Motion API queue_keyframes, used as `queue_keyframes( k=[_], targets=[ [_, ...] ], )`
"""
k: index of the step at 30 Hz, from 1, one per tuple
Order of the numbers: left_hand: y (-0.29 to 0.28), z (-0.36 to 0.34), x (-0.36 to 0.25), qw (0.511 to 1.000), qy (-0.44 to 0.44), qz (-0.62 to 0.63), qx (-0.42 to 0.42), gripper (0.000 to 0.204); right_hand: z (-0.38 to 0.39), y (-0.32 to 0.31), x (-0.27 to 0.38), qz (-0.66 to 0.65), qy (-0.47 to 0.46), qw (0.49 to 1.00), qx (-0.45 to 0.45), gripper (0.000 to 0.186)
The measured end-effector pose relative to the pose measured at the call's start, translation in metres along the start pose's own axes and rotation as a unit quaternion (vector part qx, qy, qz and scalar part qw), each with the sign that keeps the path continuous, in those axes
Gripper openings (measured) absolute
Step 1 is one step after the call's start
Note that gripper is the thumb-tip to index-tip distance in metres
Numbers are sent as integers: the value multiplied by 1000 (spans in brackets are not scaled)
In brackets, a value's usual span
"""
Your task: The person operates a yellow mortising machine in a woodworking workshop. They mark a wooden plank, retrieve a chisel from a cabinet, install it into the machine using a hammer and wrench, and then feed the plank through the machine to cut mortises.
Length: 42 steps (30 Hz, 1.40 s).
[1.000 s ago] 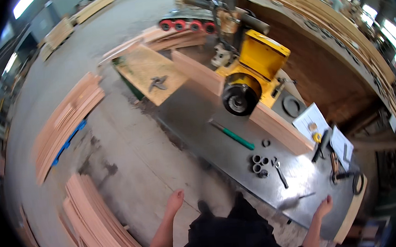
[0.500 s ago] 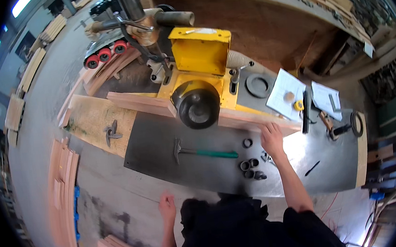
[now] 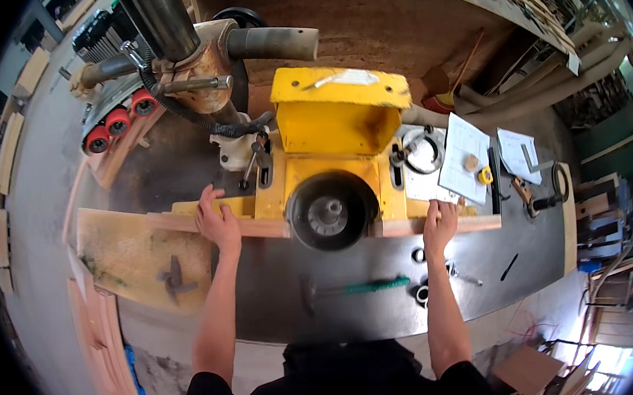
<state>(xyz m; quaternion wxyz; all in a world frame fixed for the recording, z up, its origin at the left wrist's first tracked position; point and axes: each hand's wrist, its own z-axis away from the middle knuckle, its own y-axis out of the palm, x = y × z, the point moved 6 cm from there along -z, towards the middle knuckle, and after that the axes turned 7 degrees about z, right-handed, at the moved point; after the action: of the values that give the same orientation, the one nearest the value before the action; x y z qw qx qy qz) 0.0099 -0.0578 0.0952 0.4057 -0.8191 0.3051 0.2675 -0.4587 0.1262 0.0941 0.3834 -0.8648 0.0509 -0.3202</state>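
My left hand (image 3: 218,223) lies over the top edge of the left wooden fence board (image 3: 259,227), fingers apart and reaching past it. The right wooden fence board (image 3: 477,222) is under my right hand (image 3: 440,224), whose fingers curl over its top edge. Between the two boards sits a round dark cutter housing (image 3: 319,231) with a metal spindle (image 3: 334,208) in it. A yellow hood (image 3: 340,124) is raised above it on the yellow machine body. In front lies a hammer (image 3: 373,286) with a green handle, blurred.
Dark collar rings (image 3: 419,255) lie by my right forearm, near a pen (image 3: 509,266). Paper sheets (image 3: 466,158), a yellow tape measure (image 3: 485,176) and a metal ring (image 3: 424,152) lie behind the right fence. Red rollers (image 3: 118,121) and a steel column (image 3: 158,19) stand at the back left.
My left hand has risen from beside my body onto the left fence board. My right hand stays on the right board. The view has moved closer to the machine.
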Motion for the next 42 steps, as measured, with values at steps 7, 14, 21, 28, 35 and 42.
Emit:
queue_keyframes(
  k=[7, 14, 21, 28, 35, 42],
  targets=[
    [40, -23, 25, 996, -25, 85, 18, 39, -5, 23, 12, 121, 13, 992, 22, 14],
    [43, -28, 50, 997, -31, 69, 31, 34, -25, 49, 8, 154, 2, 984, 92, 22],
    [-23, 10, -16, 990, 114, 31, 79, 23, -3, 4, -15, -4, -48, 995, 85, 32],
    [-195, 96, 129, 979, 4, -190, 73, 32, 174, -111, -80, -42, 63, 996, 40, 26],
    [-249, 107, 205, 905, 53, -325, 268, 42, 267, -180, -128, 55, 155, 984, 75, 25],
    [-217, 84, 224, 829, 71, -366, 418, 40, 213, -195, -25, 52, 72, 996, 23, 31]
  ],
)
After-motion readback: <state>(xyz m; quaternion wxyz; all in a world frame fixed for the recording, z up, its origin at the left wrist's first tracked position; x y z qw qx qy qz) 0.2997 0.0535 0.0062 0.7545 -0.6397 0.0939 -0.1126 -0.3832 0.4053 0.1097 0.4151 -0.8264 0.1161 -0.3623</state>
